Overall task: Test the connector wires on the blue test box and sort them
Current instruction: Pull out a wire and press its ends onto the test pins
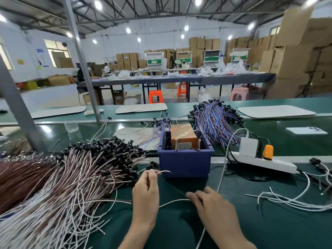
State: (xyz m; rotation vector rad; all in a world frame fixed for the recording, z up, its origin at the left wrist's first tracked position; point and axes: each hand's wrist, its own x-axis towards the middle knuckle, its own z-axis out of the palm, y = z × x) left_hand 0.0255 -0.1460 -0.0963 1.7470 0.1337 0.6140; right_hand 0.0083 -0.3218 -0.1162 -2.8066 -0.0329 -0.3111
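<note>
The blue test box (185, 162) sits open-topped on the green worktop (251, 221), with an orange unit (183, 135) inside it. Just in front of the box, the left hand (146, 191) pinches a connector wire (164, 171), whose bare tip points at the box's front wall. Nearer than the box, the right hand (212, 207) rests low, its fingertips closed on a white strand (174, 201). A big heap of brown-white wires (80, 173) lies left of the box, a blue-purple bundle (215, 121) behind it, and a power strip (260, 161) to its right.
</note>
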